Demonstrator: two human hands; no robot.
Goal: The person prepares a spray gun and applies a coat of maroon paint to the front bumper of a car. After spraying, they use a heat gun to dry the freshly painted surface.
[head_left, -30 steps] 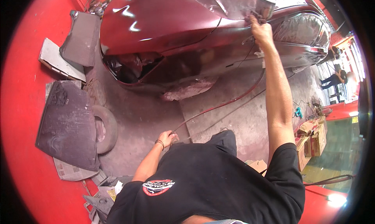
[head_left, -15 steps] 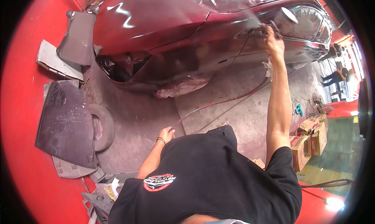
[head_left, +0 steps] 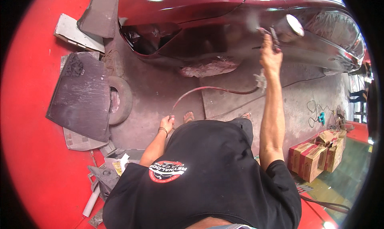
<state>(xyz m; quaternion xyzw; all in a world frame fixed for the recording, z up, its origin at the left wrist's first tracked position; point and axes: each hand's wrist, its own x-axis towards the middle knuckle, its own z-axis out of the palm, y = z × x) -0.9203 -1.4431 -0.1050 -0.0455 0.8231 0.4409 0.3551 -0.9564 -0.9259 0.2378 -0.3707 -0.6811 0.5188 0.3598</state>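
Observation:
My right hand (head_left: 270,57) is raised at arm's length and grips a spray gun (head_left: 280,31) with a round cup on top, held close to the side of a dark red car body (head_left: 208,13). A faint mist hangs at the panel by the gun. A red air hose (head_left: 208,90) runs from the gun down across the floor. My left hand (head_left: 167,123) hangs low by my hip and is closed around that hose. My black shirt fills the lower middle of the view.
A dark detached car panel (head_left: 82,95) lies on newspaper at the left, beside a tyre (head_left: 120,99). Another grey panel (head_left: 100,11) leans at the top left. Cardboard boxes (head_left: 316,155) sit at the right. Tools and scraps (head_left: 106,173) lie by my left side. A red wall curves along the left.
My right hand has swept the spray gun rightward and lower along the car's side. The view has shifted with it. My left hand stays low on the hose.

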